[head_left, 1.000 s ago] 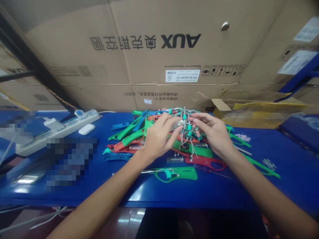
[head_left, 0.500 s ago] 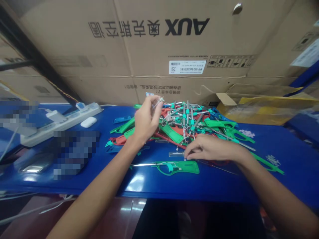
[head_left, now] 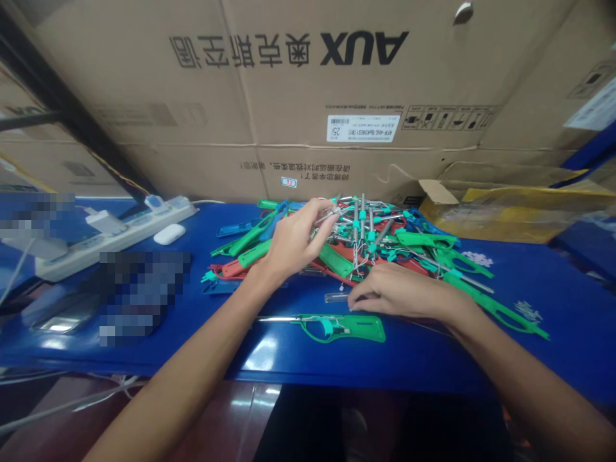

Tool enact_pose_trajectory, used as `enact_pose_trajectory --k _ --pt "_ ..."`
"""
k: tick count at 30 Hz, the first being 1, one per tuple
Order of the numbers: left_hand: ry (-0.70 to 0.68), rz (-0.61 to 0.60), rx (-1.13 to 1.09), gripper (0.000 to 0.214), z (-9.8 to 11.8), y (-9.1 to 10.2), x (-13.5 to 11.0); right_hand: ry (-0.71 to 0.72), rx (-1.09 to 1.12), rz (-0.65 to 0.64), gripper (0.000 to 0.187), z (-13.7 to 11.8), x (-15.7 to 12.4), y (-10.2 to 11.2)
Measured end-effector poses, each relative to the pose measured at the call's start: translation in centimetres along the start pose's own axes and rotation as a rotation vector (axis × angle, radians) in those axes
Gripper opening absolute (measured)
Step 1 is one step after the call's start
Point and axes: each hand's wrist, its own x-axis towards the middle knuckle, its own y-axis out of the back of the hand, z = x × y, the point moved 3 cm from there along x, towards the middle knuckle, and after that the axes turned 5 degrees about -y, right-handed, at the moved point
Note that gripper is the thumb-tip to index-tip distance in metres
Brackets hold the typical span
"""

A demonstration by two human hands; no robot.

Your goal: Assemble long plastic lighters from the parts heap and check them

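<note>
My left hand (head_left: pixel 299 239) is raised over the near side of a parts pile, its thumb and fingers pinched on a small clear plastic tank (head_left: pixel 328 215). Lower right, my right hand (head_left: pixel 402 292) is closed, palm down, with its fingertips at the right end of another clear plastic tank (head_left: pixel 335 298) lying on the table. Just in front lies a green lighter half-shell (head_left: pixel 363 326) with a metal tube, a teal piece and thin wires in it. The pile (head_left: pixel 337 260) behind my hands mixes green, red and blue lighter shells, metal tubes and wired teal parts.
A large cardboard box (head_left: pixel 289 102) stands behind the blue table (head_left: pixel 298 366). An open carton with yellow tape (head_left: pixel 510 208) is at back right. Small white parts (head_left: pixel 528 311) lie on the right. A power strip (head_left: pixel 115 237) and white case (head_left: pixel 169 234) sit left.
My left hand has moved right and slightly down over the pile with the clear tank. My right hand has shifted slightly left, onto the end of the tank on the table.
</note>
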Motion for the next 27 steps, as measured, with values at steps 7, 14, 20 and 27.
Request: enact_pose_trajectory --k 7,14,20,27 --pt "-0.082 -0.045 0.047 0.021 0.9 -0.4 -0.1 -0.012 0.19 0.109 0.014 0.2 -0.4 0.8" --pt "-0.064 -0.082 0.025 0.022 1.3 -0.8 -0.3 -0.086 0.492 0.278 0.025 1.8 -0.9 2.3" --pt "-0.141 -0.216 -0.007 0.021 2.1 -1.5 -0.5 -0.113 0.731 0.602 0.031 2.7 -0.4 3.5" --pt "-0.23 -0.269 0.031 0.027 2.5 -1.9 -0.5 -0.034 0.654 0.567 0.026 2.4 -0.7 3.5"
